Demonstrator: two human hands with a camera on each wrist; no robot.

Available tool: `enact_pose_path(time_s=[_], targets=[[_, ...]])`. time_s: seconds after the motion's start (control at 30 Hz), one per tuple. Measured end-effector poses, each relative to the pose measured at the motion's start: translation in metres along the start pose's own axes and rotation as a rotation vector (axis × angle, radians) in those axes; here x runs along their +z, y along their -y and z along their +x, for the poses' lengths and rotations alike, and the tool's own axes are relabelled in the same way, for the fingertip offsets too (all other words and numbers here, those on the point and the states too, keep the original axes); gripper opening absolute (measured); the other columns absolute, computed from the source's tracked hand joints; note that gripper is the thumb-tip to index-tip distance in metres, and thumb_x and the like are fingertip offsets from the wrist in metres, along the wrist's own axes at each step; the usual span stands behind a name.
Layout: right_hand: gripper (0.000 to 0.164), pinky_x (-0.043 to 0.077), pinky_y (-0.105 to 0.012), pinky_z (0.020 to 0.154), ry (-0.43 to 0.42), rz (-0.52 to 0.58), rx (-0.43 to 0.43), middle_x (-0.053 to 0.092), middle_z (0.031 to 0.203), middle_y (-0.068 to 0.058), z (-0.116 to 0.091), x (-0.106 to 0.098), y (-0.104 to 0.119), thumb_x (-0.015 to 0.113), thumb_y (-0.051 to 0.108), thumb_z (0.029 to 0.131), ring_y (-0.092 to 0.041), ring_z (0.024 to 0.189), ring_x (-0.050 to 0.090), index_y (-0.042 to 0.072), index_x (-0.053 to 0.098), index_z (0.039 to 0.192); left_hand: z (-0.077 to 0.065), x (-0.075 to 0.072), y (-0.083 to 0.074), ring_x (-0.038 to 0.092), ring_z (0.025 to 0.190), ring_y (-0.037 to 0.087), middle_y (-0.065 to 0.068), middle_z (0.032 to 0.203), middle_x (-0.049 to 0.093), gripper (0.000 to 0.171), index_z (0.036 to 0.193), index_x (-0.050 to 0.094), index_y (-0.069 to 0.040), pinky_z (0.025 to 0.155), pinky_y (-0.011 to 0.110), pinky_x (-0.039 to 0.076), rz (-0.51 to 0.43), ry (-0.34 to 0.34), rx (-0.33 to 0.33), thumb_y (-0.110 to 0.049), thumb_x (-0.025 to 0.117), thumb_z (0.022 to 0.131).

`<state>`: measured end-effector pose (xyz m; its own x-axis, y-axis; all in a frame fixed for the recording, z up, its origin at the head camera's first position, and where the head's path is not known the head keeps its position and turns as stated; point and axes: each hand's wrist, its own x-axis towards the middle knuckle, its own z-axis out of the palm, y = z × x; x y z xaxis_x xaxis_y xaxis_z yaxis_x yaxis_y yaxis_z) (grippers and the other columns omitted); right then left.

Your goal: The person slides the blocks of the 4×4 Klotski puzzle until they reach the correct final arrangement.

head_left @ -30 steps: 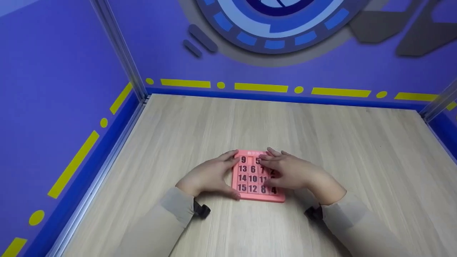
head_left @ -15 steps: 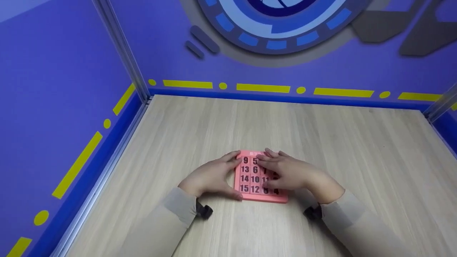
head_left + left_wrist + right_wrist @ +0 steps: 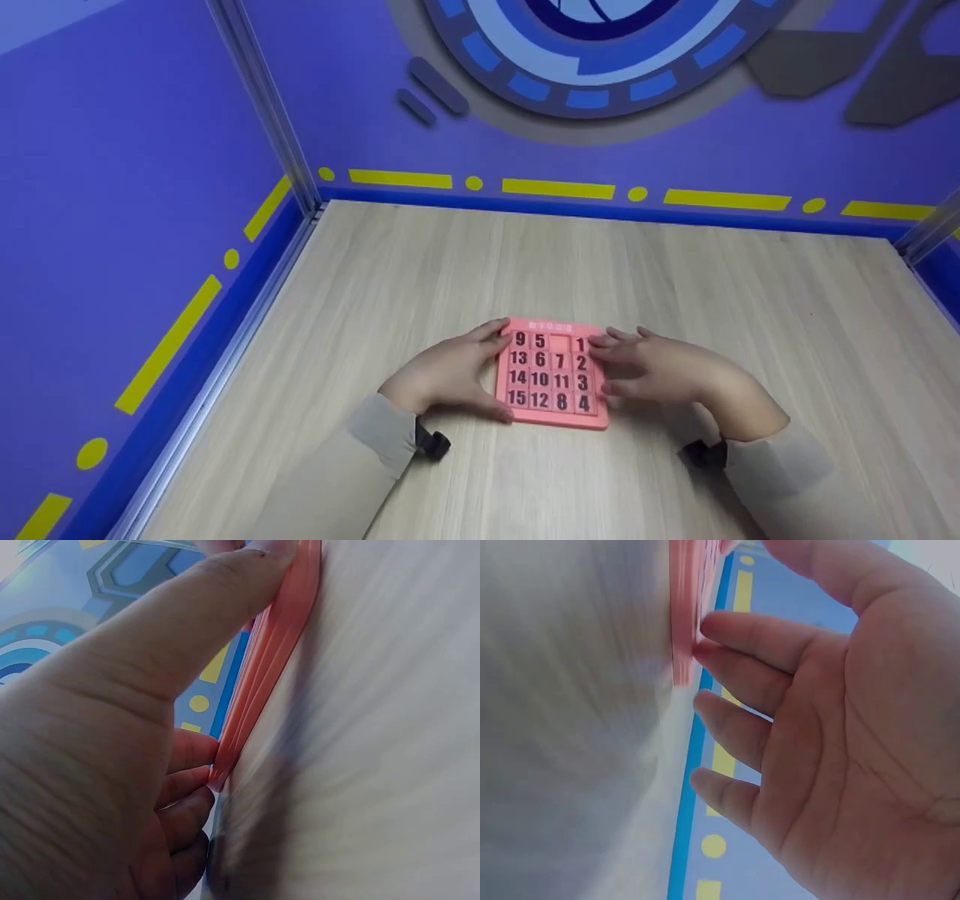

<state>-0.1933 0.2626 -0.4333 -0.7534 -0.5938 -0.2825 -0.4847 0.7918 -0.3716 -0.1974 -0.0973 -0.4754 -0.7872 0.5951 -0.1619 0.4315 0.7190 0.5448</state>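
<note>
A pink number slide puzzle [image 3: 562,382] lies flat on the wooden table. Its top row shows 9, 5, a gap in the third place [image 3: 559,343], then the 1 tile [image 3: 580,344]. My left hand [image 3: 448,370] holds the puzzle's left side, thumb at the near corner and fingers at the far corner. In the left wrist view the pink side wall [image 3: 266,664] runs between thumb and fingers. My right hand [image 3: 664,367] has its fingers fairly straight, the fingertips right at the right rim beside the 1 tile. In the right wrist view its palm [image 3: 877,757] faces the puzzle edge.
The wooden table [image 3: 420,270] extends around the puzzle, bounded by a purple-blue back wall [image 3: 337,97] and a left wall [image 3: 112,187], joined by a metal post [image 3: 262,97]. A black strap piece [image 3: 433,444] sits at each wrist.
The 5 tile has slid left beside the 9, and the gap now shows in the top row's third place. My right hand has drawn back rightward off the tiles; the left hand keeps its hold.
</note>
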Motion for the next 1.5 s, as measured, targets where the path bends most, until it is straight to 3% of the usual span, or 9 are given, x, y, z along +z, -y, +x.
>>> enact_pose_path(time_s=[0.3,0.5,0.7,0.97,1.23,1.5], targets=[[0.069,0.027,-0.073,0.140,-0.062,-0.047,-0.019,0.057,0.172,-0.014,-0.003,0.006,0.001,0.072,0.050,0.108,-0.045,0.168,0.042,0.008,0.063,0.162,0.001,0.002,-0.002,0.031,0.175,0.023,-0.012,0.192,0.014,0.133,0.179,0.035,-0.020,0.142,0.045,0.037,0.008,0.006,0.000,-0.075,0.097,0.074],[0.067,0.028,-0.068,0.141,-0.093,-0.031,-0.017,0.054,0.174,-0.011,0.003,0.014,0.005,0.071,0.048,0.108,-0.040,0.170,0.040,0.010,0.063,0.163,0.002,0.002,-0.001,0.029,0.176,0.022,-0.014,0.192,0.013,0.133,0.179,0.035,-0.022,0.142,0.045,0.035,0.009,0.010,-0.021,-0.074,0.097,0.073],[0.072,0.027,-0.068,0.142,-0.088,0.000,-0.031,0.050,0.178,-0.012,0.006,0.019,0.007,0.072,0.048,0.107,-0.041,0.171,0.037,0.009,0.058,0.166,0.002,0.002,0.000,0.031,0.175,0.022,-0.013,0.192,0.014,0.133,0.179,0.036,-0.021,0.142,0.043,0.036,0.006,0.009,-0.013,-0.073,0.098,0.073],[0.079,0.022,-0.067,0.143,-0.035,0.035,-0.005,0.035,0.186,-0.009,0.006,0.021,0.008,0.072,0.052,0.106,-0.040,0.176,0.027,0.018,0.049,0.173,0.002,0.001,-0.001,0.033,0.174,0.025,-0.011,0.192,0.016,0.132,0.179,0.037,-0.020,0.141,0.045,0.038,0.010,0.008,-0.003,-0.074,0.097,0.074],[0.074,0.021,-0.065,0.145,-0.041,0.028,-0.011,0.037,0.185,0.000,0.008,0.024,0.013,0.071,0.051,0.108,-0.035,0.177,0.025,0.023,0.050,0.173,0.003,0.001,-0.001,0.032,0.175,0.025,-0.011,0.192,0.014,0.132,0.179,0.036,-0.021,0.142,0.046,0.036,0.010,0.014,0.003,-0.075,0.096,0.074],[0.072,0.022,-0.065,0.144,-0.051,0.040,-0.029,0.039,0.185,0.000,0.009,0.027,0.012,0.071,0.052,0.107,-0.036,0.177,0.025,0.025,0.052,0.171,0.002,0.000,-0.001,0.032,0.175,0.026,-0.012,0.192,0.014,0.132,0.179,0.036,-0.021,0.141,0.046,0.037,0.009,0.014,0.003,-0.075,0.096,0.074]])
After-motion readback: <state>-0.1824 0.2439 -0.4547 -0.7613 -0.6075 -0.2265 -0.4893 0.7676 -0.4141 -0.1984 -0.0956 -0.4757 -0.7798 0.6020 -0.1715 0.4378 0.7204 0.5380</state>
